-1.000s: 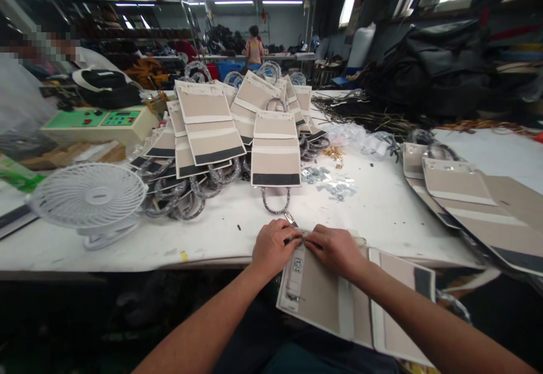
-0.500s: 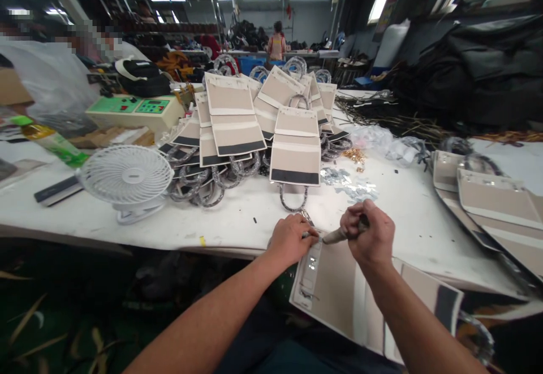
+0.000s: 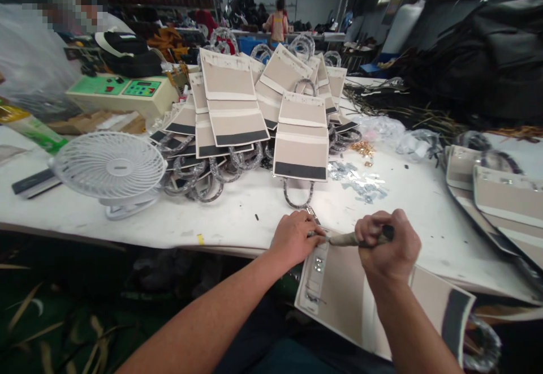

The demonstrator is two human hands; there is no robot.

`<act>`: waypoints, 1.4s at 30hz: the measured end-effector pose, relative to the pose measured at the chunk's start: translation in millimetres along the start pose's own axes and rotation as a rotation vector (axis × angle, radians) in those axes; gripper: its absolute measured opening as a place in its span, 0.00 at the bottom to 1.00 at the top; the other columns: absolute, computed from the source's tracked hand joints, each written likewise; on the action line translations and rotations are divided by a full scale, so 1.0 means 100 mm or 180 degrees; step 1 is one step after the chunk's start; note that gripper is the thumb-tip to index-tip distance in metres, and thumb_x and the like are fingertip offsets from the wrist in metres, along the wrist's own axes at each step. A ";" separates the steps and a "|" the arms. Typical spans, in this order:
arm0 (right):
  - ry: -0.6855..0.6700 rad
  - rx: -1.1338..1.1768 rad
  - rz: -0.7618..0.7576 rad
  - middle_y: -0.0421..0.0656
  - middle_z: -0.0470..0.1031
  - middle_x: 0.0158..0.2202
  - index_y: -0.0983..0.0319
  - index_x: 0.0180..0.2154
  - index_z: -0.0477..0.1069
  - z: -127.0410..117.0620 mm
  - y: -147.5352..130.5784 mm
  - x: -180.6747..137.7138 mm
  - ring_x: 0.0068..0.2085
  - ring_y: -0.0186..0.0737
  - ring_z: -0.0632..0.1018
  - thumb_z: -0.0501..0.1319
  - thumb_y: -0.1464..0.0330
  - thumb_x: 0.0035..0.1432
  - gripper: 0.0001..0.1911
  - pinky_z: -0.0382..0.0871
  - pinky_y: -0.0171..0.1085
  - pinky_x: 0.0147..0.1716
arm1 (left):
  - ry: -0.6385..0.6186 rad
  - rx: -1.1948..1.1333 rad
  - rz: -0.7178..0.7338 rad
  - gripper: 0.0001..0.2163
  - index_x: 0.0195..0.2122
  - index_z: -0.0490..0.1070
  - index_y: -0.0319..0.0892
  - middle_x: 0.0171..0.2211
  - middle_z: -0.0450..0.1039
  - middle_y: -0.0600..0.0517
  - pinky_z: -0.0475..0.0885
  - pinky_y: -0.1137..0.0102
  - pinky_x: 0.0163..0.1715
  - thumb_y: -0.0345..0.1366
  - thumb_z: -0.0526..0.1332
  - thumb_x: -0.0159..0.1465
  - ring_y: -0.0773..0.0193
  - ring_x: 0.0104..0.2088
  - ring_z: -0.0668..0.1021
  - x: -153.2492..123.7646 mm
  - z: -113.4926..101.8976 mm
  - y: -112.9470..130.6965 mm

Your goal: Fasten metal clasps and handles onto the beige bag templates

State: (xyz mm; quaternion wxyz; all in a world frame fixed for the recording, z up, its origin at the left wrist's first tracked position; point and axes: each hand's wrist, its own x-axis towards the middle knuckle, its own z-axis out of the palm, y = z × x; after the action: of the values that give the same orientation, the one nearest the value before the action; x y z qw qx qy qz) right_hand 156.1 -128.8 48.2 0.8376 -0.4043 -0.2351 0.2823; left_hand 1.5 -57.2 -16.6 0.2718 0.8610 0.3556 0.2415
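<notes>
A beige bag panel (image 3: 343, 283) with pale strips and a dark band lies tilted at the table's front edge, partly over my lap. Metal fittings (image 3: 318, 263) sit along its left strip. My left hand (image 3: 296, 237) is closed on the panel's far corner, fingertips pressed at the strip's upper end. In my right hand (image 3: 388, 244) is a hand tool (image 3: 345, 239) with a thick, tapered, greyish shaft and dark butt. Its narrow end meets the panel beside my left fingertips; the exact tip is too small to make out. A plastic-wrapped handle (image 3: 481, 343) hangs at the panel's right end.
A pile of similar panels (image 3: 235, 82) with wrapped handles stands ahead, and more panels (image 3: 509, 198) lie at right. Flat metal plates (image 3: 360, 184) and gold-coloured pieces (image 3: 362, 147) are scattered mid-table. A white fan (image 3: 114, 164) and a control box (image 3: 127, 94) stand at left.
My right hand has lowered slightly and shifted right, and the tool lies flatter, its butt now turned right. My left hand stays at the panel's corner. The whole view has shifted a little.
</notes>
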 end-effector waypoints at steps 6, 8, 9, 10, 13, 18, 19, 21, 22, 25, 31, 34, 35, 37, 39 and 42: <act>-0.0071 -0.0020 -0.0114 0.33 0.61 0.18 0.62 0.23 0.71 -0.02 0.04 0.00 0.16 0.27 0.61 0.65 0.60 0.62 0.18 0.60 0.32 0.17 | -0.0119 -0.0067 -0.0009 0.03 0.37 0.85 0.53 0.42 0.79 0.54 0.68 0.62 0.45 0.40 0.74 0.61 0.57 0.47 0.78 0.03 -0.01 -0.03; -0.0245 -0.0261 -0.0285 0.34 0.63 0.18 0.63 0.24 0.74 -0.02 0.07 -0.03 0.16 0.28 0.61 0.65 0.61 0.63 0.17 0.60 0.32 0.17 | -0.0125 -0.0106 -0.0021 0.03 0.36 0.85 0.53 0.42 0.79 0.54 0.68 0.62 0.45 0.40 0.74 0.61 0.57 0.47 0.78 0.04 -0.01 -0.04; -0.0346 -0.0363 -0.0363 0.35 0.63 0.18 0.63 0.25 0.75 -0.02 0.08 -0.04 0.16 0.28 0.62 0.65 0.61 0.63 0.17 0.60 0.33 0.17 | -0.0116 -0.0125 -0.0020 0.03 0.36 0.85 0.53 0.42 0.80 0.54 0.68 0.63 0.45 0.40 0.74 0.61 0.57 0.47 0.78 0.04 -0.02 -0.05; -0.0440 -0.0432 -0.0418 0.36 0.64 0.18 0.64 0.25 0.76 -0.02 0.09 -0.05 0.16 0.29 0.63 0.65 0.62 0.63 0.16 0.60 0.33 0.17 | -0.0100 -0.0141 -0.0014 0.03 0.36 0.85 0.54 0.42 0.80 0.55 0.67 0.63 0.45 0.39 0.75 0.61 0.58 0.47 0.78 0.04 -0.02 -0.05; -0.0457 -0.0382 -0.0406 0.35 0.63 0.18 0.63 0.24 0.75 -0.02 0.08 -0.03 0.16 0.29 0.62 0.64 0.62 0.64 0.17 0.61 0.33 0.17 | -0.0060 -0.0135 0.0001 0.03 0.36 0.85 0.54 0.41 0.80 0.56 0.68 0.63 0.45 0.39 0.75 0.61 0.58 0.47 0.78 0.05 -0.01 -0.05; 0.0001 -0.0032 -0.0119 0.32 0.59 0.17 0.61 0.22 0.68 -0.04 0.04 0.05 0.15 0.27 0.60 0.64 0.59 0.63 0.20 0.58 0.32 0.16 | -0.0164 -0.0110 -0.0012 0.04 0.37 0.85 0.55 0.41 0.80 0.54 0.69 0.63 0.45 0.40 0.75 0.61 0.57 0.47 0.78 0.04 0.00 -0.05; 0.0031 0.0012 -0.0080 0.32 0.59 0.17 0.61 0.22 0.67 -0.04 0.03 0.06 0.15 0.27 0.60 0.64 0.59 0.63 0.20 0.58 0.32 0.16 | -0.0161 -0.0111 -0.0021 0.04 0.37 0.86 0.55 0.41 0.80 0.54 0.69 0.64 0.45 0.40 0.75 0.61 0.58 0.46 0.78 0.05 0.00 -0.06; 0.0087 0.0083 -0.0031 0.32 0.59 0.17 0.61 0.21 0.67 -0.04 0.03 0.07 0.15 0.27 0.59 0.64 0.59 0.62 0.20 0.58 0.32 0.16 | -0.0136 -0.0115 -0.0021 0.04 0.37 0.85 0.55 0.41 0.80 0.55 0.69 0.64 0.45 0.40 0.75 0.60 0.58 0.46 0.78 0.05 0.00 -0.06; 0.0109 0.0093 -0.0021 0.32 0.59 0.17 0.61 0.22 0.68 -0.04 0.04 0.07 0.15 0.28 0.59 0.64 0.60 0.62 0.19 0.58 0.32 0.16 | -0.0126 -0.0121 -0.0015 0.04 0.37 0.85 0.55 0.41 0.80 0.55 0.69 0.64 0.45 0.40 0.75 0.60 0.58 0.46 0.78 0.05 -0.01 -0.06; 0.0025 -0.0016 -0.0136 0.33 0.59 0.16 0.62 0.23 0.71 -0.01 0.06 0.04 0.15 0.28 0.59 0.63 0.61 0.63 0.18 0.57 0.32 0.16 | -0.0115 -0.0167 -0.0007 0.04 0.36 0.85 0.54 0.41 0.80 0.55 0.69 0.64 0.45 0.39 0.76 0.60 0.59 0.45 0.79 0.06 -0.01 -0.06; -0.0629 -0.0979 -0.0563 0.36 0.64 0.19 0.62 0.25 0.75 0.04 0.12 -0.14 0.18 0.32 0.65 0.62 0.64 0.68 0.18 0.58 0.34 0.18 | -0.0094 -0.0270 -0.0022 0.03 0.34 0.85 0.54 0.41 0.80 0.56 0.69 0.65 0.47 0.36 0.75 0.60 0.59 0.46 0.79 0.06 0.00 -0.06; -0.1266 -0.1752 -0.0722 0.38 0.68 0.20 0.61 0.24 0.75 0.09 0.10 -0.18 0.21 0.34 0.69 0.61 0.64 0.69 0.19 0.60 0.35 0.22 | -0.0116 -0.0417 -0.0027 0.04 0.34 0.84 0.52 0.39 0.80 0.56 0.70 0.67 0.45 0.35 0.74 0.60 0.60 0.44 0.78 0.05 -0.05 -0.07; -0.1499 -0.1932 -0.0817 0.39 0.69 0.20 0.60 0.24 0.74 0.12 0.09 -0.18 0.22 0.34 0.70 0.61 0.64 0.69 0.20 0.61 0.36 0.23 | -0.0157 -0.0464 -0.0052 0.05 0.37 0.83 0.51 0.39 0.80 0.56 0.70 0.67 0.44 0.34 0.73 0.60 0.60 0.43 0.78 0.06 -0.08 -0.06; -0.1856 -0.2121 -0.1004 0.38 0.69 0.20 0.60 0.23 0.73 0.16 0.07 -0.17 0.23 0.34 0.70 0.60 0.65 0.70 0.20 0.62 0.36 0.25 | -0.0333 -0.0457 -0.0223 0.10 0.45 0.81 0.49 0.41 0.80 0.56 0.71 0.69 0.43 0.34 0.69 0.63 0.61 0.41 0.78 0.08 -0.15 -0.05; -0.1976 -0.2149 -0.1067 0.37 0.68 0.19 0.60 0.23 0.73 0.19 0.06 -0.15 0.23 0.33 0.69 0.60 0.66 0.70 0.20 0.61 0.35 0.26 | -0.0578 -0.0337 -0.0440 0.11 0.49 0.79 0.47 0.42 0.80 0.55 0.71 0.70 0.41 0.35 0.64 0.65 0.62 0.39 0.78 0.14 -0.22 -0.01; -0.1895 -0.2077 -0.0859 0.37 0.68 0.20 0.60 0.24 0.73 0.15 0.07 -0.14 0.23 0.34 0.69 0.59 0.65 0.71 0.20 0.61 0.35 0.25 | -0.0885 -0.0090 -0.0606 0.08 0.40 0.80 0.44 0.34 0.80 0.54 0.69 0.70 0.37 0.40 0.63 0.66 0.60 0.35 0.78 0.26 -0.27 0.07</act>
State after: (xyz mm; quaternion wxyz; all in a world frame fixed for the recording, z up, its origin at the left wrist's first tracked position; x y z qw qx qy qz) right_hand 134.4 -126.7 48.9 0.5918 -0.5139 -0.5926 0.1857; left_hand 5.1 -34.1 13.3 0.3521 0.8446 0.3911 0.0982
